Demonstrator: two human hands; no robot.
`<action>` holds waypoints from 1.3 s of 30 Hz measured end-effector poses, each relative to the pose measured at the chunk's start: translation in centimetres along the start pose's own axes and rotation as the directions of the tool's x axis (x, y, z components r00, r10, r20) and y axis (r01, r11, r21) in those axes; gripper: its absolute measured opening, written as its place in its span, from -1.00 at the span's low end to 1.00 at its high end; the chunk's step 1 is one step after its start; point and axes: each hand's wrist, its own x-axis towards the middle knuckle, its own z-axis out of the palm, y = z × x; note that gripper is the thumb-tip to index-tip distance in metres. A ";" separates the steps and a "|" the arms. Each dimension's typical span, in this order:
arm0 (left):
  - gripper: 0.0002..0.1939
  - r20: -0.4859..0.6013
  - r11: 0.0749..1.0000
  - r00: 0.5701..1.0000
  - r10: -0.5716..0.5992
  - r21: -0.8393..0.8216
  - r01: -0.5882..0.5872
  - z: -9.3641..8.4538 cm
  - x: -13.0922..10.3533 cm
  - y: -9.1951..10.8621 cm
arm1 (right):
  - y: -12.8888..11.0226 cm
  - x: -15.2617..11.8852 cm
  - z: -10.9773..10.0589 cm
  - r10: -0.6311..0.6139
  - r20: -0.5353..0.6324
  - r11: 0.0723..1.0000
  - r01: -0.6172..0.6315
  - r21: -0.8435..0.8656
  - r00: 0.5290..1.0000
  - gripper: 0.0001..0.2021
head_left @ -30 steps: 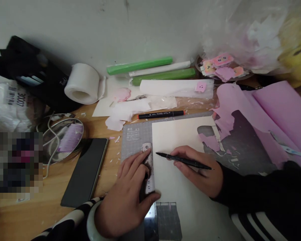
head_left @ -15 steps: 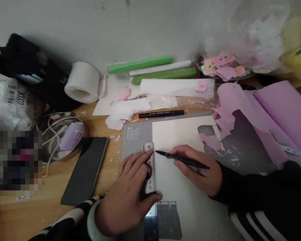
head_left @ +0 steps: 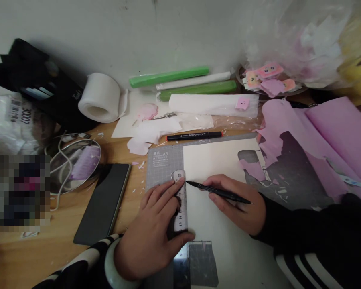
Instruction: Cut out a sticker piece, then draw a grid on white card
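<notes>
My left hand (head_left: 156,226) lies with its fingers stretched over a metal ruler (head_left: 181,218), pressing it along the left edge of a cream sheet of paper (head_left: 219,160). Its index fingertip rests near the ruler's top end, and the thumb reaches onto the sheet. Between the thumb and fingers of my right hand (head_left: 233,200) is a slim black pen (head_left: 212,189), its tip beside the ruler's right edge near the top. Whether the tip touches the paper I cannot tell. Cut-out openings in the sheet reveal the grey cutting mat (head_left: 162,156) beneath.
A black marker (head_left: 194,136) lies behind the mat. Left are a phone (head_left: 104,204), a metal bowl (head_left: 100,170) with a cable, and a paper roll (head_left: 99,98). Wrapped green rolls (head_left: 171,76) line the wall. Pink paper (head_left: 339,136) and scissors (head_left: 355,182) are right.
Both hands, the ruler and the sheet stay almost where they were. The pen's back end has tilted very slightly; the whole view has shifted a few pixels.
</notes>
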 end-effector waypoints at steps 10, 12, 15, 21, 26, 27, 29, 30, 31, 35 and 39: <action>-0.71 0.010 0.998 0.999 0.046 0.032 -0.047 -0.2 0.1 0.2 | -0.2 0.0 0.1 -0.084 -0.005 0.995 0.083 -0.051 0.996 -0.84; -0.71 0.011 0.998 0.999 0.047 0.037 -0.048 -0.3 0.1 0.2 | -0.3 -0.1 0.1 -0.102 -0.008 0.992 0.101 -0.077 0.995 -0.85; -0.72 0.017 0.998 0.999 0.046 0.043 -0.047 -0.3 0.1 0.3 | -0.4 -0.2 0.1 -0.122 0.005 0.989 0.122 -0.082 0.992 -0.84; -0.72 0.023 0.997 0.999 0.050 0.050 -0.051 -0.2 0.2 0.3 | -0.3 -0.3 0.2 -0.150 0.023 0.984 0.152 -0.092 0.988 -0.84; -0.72 0.023 0.997 0.998 0.052 0.055 -0.054 -0.3 0.3 0.3 | -0.4 -0.5 0.3 -0.166 0.023 0.980 0.167 -0.106 0.986 -0.85; -0.72 0.024 0.997 0.998 0.050 0.054 -0.051 -0.3 0.3 0.3 | -0.4 -0.5 0.3 -0.167 0.023 0.980 0.168 -0.107 0.986 -0.86; -0.71 0.028 0.998 0.999 0.046 0.052 -0.048 -0.2 0.2 0.3 | -0.5 -0.6 0.3 -0.172 0.028 0.979 0.174 -0.106 0.985 -0.86; -0.71 0.030 0.998 0.999 0.045 0.051 -0.047 -0.2 0.2 0.3 | -0.5 -0.6 0.3 -0.177 0.030 0.978 0.179 -0.104 0.984 -0.86; -0.71 0.031 0.998 0.999 0.045 0.051 -0.046 -0.2 0.2 0.3 | -0.6 -0.6 0.3 -0.183 0.034 0.978 0.185 -0.100 0.983 -0.87; -0.71 0.028 0.998 0.999 0.044 0.049 -0.045 -0.1 0.1 0.2 | -0.7 -0.7 0.3 -0.197 0.048 0.976 0.201 -0.081 0.979 -0.87; -0.70 0.023 0.997 0.998 0.050 0.050 -0.051 -0.1 0.1 0.1 | -0.6 -0.8 0.3 -0.215 0.073 0.972 0.221 -0.079 0.974 -0.88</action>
